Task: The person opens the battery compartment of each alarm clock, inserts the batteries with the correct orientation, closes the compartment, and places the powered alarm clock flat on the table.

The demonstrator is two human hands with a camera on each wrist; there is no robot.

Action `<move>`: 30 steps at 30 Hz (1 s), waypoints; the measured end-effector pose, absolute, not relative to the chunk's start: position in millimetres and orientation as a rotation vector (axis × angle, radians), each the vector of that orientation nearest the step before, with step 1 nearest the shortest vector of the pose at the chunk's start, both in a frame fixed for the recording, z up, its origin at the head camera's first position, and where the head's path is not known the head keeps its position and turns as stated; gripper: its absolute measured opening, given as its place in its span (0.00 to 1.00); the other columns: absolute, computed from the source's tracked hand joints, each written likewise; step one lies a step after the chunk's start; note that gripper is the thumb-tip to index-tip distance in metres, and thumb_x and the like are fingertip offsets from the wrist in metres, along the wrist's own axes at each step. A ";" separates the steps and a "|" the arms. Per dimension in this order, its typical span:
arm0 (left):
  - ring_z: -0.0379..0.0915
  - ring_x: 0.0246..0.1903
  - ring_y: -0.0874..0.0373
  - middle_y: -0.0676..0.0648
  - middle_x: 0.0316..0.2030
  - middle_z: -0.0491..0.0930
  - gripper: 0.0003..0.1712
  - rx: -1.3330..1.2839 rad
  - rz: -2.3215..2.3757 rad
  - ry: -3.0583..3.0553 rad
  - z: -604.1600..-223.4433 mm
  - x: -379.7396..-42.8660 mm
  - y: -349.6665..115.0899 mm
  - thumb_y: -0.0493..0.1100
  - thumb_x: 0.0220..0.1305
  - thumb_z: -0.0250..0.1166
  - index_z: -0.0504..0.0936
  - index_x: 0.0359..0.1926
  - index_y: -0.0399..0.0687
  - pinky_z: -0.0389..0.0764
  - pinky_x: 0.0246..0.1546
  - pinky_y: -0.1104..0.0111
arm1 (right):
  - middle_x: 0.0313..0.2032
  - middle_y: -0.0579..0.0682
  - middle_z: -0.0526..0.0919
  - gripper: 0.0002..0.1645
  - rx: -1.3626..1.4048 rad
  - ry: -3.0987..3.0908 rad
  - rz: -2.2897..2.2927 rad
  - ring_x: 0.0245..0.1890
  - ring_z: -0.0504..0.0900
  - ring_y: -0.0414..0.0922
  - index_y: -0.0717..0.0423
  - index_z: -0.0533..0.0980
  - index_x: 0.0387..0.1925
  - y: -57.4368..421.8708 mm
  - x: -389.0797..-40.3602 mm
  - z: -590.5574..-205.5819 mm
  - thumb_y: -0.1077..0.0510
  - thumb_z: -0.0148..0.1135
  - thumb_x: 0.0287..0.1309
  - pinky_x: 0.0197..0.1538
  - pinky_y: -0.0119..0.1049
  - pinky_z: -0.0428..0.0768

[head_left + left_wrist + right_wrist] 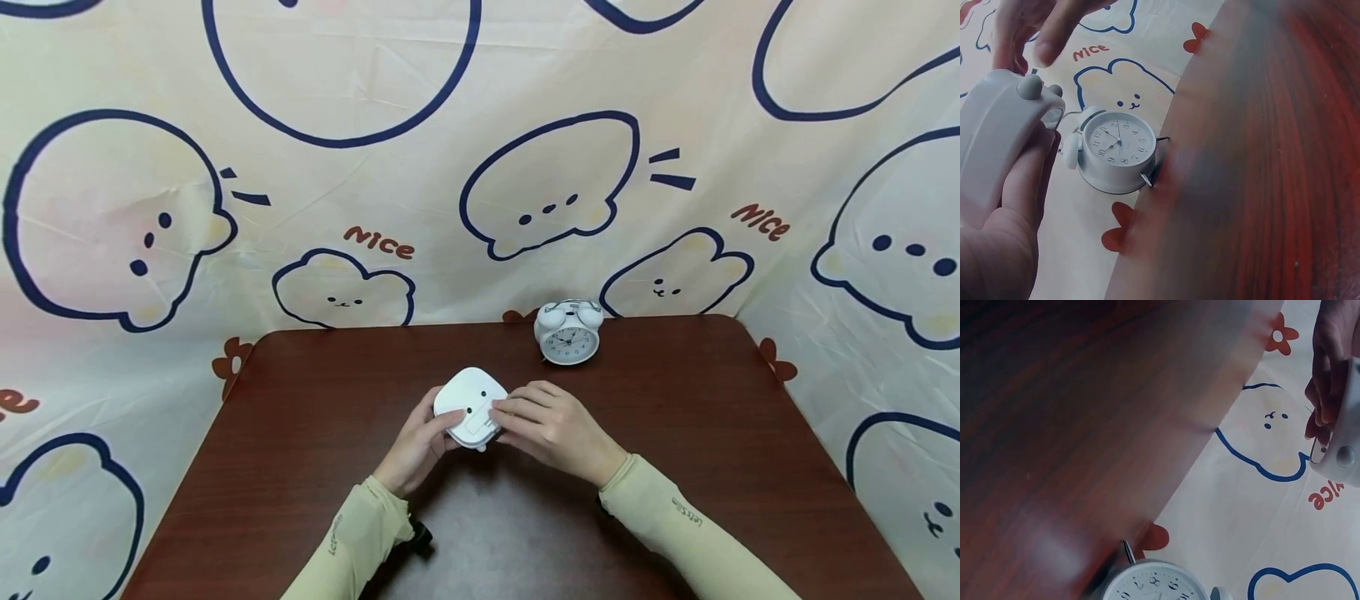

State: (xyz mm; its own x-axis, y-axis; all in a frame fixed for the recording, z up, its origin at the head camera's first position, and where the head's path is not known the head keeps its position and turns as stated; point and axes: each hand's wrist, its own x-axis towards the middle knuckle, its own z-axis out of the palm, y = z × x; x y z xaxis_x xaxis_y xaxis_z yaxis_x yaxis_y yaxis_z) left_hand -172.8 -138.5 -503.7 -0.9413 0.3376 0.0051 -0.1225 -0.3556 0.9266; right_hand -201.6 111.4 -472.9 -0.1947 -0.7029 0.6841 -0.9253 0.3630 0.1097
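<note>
My left hand (415,446) holds a white rounded-square device (467,387), its thumb across the back and its fingers underneath. The device's back faces up and shows two small dark spots and a rectangular cover (480,427). Two round grey knobs (1030,87) stick out from its side. My right hand (557,425) reaches in from the right, its fingertips on the back near the cover. In the left wrist view the right thumb (1052,47) hangs apart from the device. The left hand's fingers (1322,409) reach the device's underside in the right wrist view.
A white twin-bell alarm clock (570,337) stands upright near the far edge of the dark brown table (337,392), beyond the right hand. Cloth printed with cartoon outlines (420,192) hangs behind the table and along its sides.
</note>
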 end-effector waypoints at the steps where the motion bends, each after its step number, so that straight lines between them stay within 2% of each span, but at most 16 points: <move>1: 0.84 0.44 0.59 0.46 0.54 0.76 0.27 0.279 2.359 1.589 -503.6 -172.8 -138.5 0.38 0.76 0.56 0.58 0.69 0.38 0.88 0.43 0.62 | 0.51 0.47 0.89 0.30 1.382 -2.001 0.452 0.49 0.85 0.45 0.53 0.85 0.56 111.3 -201.5 -473.3 0.51 0.83 0.50 0.54 0.39 0.83; 4: 0.84 0.45 0.59 0.46 0.54 0.76 0.28 0.281 2.351 1.599 -504.0 -173.2 -137.9 0.38 0.76 0.57 0.58 0.70 0.37 0.88 0.44 0.62 | 0.59 0.49 0.85 0.39 1.302 -2.124 0.519 0.56 0.83 0.47 0.54 0.80 0.64 110.3 -200.8 -473.8 0.42 0.79 0.54 0.58 0.42 0.83; 9: 0.83 0.45 0.59 0.47 0.54 0.75 0.29 0.254 2.336 1.628 -504.8 -173.6 -134.5 0.39 0.76 0.58 0.57 0.71 0.38 0.87 0.45 0.62 | 0.74 0.55 0.70 0.60 1.207 -2.349 0.628 0.67 0.77 0.49 0.56 0.62 0.78 105.3 -199.2 -476.8 0.30 0.74 0.54 0.63 0.46 0.81; 12: 0.83 0.45 0.59 0.47 0.54 0.76 0.30 0.236 2.325 1.652 -505.5 -173.3 -131.2 0.37 0.75 0.58 0.58 0.71 0.38 0.87 0.45 0.62 | 0.75 0.55 0.67 0.70 1.167 -2.453 0.667 0.68 0.76 0.49 0.54 0.53 0.82 100.6 -197.7 -478.8 0.26 0.74 0.50 0.63 0.47 0.81; 15: 0.83 0.46 0.58 0.46 0.54 0.76 0.30 0.232 2.317 1.677 -505.6 -172.2 -127.4 0.36 0.74 0.59 0.59 0.72 0.39 0.87 0.45 0.63 | 0.73 0.54 0.69 0.77 1.130 -2.531 0.681 0.65 0.77 0.48 0.53 0.47 0.83 95.5 -196.1 -479.7 0.24 0.76 0.45 0.59 0.45 0.83; 19: 0.82 0.48 0.59 0.47 0.56 0.75 0.32 0.242 2.303 1.685 -504.7 -169.5 -123.8 0.35 0.73 0.61 0.59 0.72 0.40 0.87 0.46 0.64 | 0.63 0.54 0.74 0.79 1.060 -2.607 0.676 0.53 0.80 0.46 0.56 0.47 0.83 90.2 -194.5 -479.5 0.25 0.78 0.43 0.50 0.42 0.85; 22: 0.81 0.51 0.59 0.47 0.59 0.73 0.34 0.263 2.306 1.664 -504.5 -168.1 -123.1 0.35 0.73 0.62 0.57 0.74 0.40 0.86 0.47 0.65 | 0.60 0.55 0.75 0.77 1.014 -2.648 0.719 0.48 0.80 0.45 0.58 0.48 0.82 89.2 -193.9 -477.6 0.29 0.80 0.44 0.47 0.41 0.85; 26: 0.78 0.55 0.58 0.46 0.63 0.70 0.35 0.331 2.323 1.625 -504.8 -168.6 -125.5 0.36 0.75 0.60 0.56 0.76 0.42 0.85 0.51 0.64 | 0.59 0.56 0.75 0.75 0.983 -2.651 0.858 0.46 0.81 0.47 0.57 0.47 0.82 91.2 -195.3 -473.4 0.36 0.82 0.45 0.49 0.42 0.85; 30: 0.75 0.61 0.58 0.47 0.68 0.67 0.32 0.441 2.323 1.586 -507.1 -170.6 -129.3 0.40 0.79 0.54 0.55 0.78 0.45 0.82 0.58 0.60 | 0.61 0.56 0.74 0.75 0.959 -2.622 0.999 0.47 0.81 0.48 0.53 0.46 0.83 95.1 -198.2 -469.8 0.40 0.82 0.44 0.51 0.44 0.85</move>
